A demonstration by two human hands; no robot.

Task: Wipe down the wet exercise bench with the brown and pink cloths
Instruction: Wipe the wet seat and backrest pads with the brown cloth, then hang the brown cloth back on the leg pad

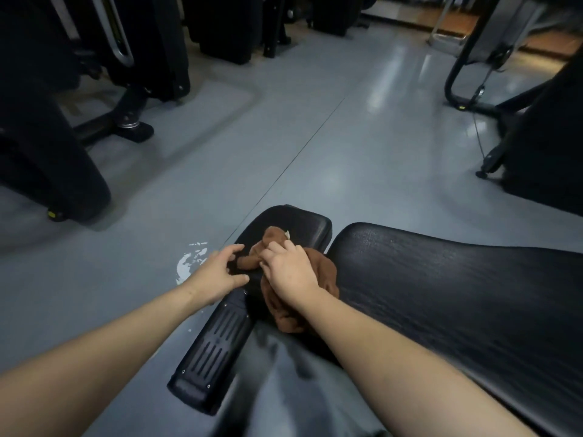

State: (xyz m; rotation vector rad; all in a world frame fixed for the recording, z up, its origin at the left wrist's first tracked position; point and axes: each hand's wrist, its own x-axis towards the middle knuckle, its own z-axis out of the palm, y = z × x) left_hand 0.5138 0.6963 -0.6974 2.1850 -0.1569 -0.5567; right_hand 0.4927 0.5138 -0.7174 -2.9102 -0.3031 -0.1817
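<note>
A: Where is the brown cloth (293,279) sitting?

B: It is lying bunched on the small seat pad (296,225) of the exercise bench, right under the right hand (288,272), which is pressing down on it with fingers curled into the folds. The left hand (220,272) is hovering just beside it, fingers spread and loose, holding nothing.

A: How is it going to handle?

B: I'm judging it soft, limp and light; it is crumpling rather than sliding flat. Gathering a thick wad under the palm looks like the best hold.

A: Anything getting in the way?

B: The gap between the seat pad and the long back pad (457,294), to the right of the right hand, may be snagging folds. A ribbed frame cover (214,342) is lying below the left hand. I'm not seeing the pink cloth. Black machines (47,121) are standing well beyond the hands on the grey floor (315,137).
</note>
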